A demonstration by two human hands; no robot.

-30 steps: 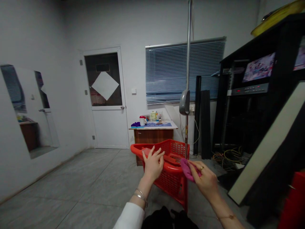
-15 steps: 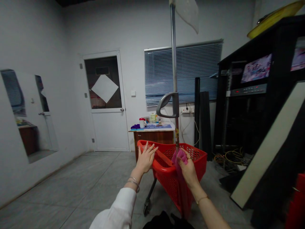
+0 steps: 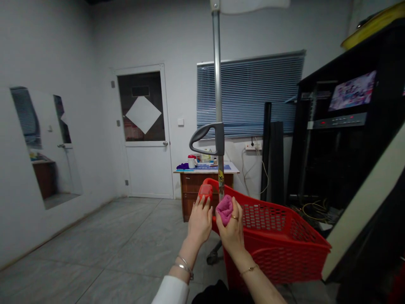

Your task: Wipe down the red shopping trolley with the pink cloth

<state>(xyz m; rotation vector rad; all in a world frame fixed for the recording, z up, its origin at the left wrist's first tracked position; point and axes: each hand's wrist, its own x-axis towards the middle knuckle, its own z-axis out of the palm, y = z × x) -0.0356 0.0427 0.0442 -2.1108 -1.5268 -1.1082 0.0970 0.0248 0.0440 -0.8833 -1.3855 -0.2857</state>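
A red plastic basket cart [image 3: 278,236] stands in front of me, its long side running to the right. A metal pole [image 3: 217,84] with a grey handle [image 3: 205,134] rises from its near left corner. My left hand [image 3: 200,221] rests on that red corner, fingers wrapped over the rim. My right hand [image 3: 233,232] is closed on a bunched pink cloth [image 3: 225,209], pressed against the base of the pole at the rim. A ring shows on the right hand, bracelets on both wrists.
A small wooden desk [image 3: 202,179] with a red-lidded jug and small items stands behind the cart by a white door [image 3: 145,135]. A blinded window [image 3: 249,95] is at the back. A black shelving unit [image 3: 344,139] with screens, floor cables and a leaning board fills the right.
The cart has swung round: its basket now extends to the right and the pole and handle have shifted left. Both hands have come together at the pole's base, the cloth still in the right.
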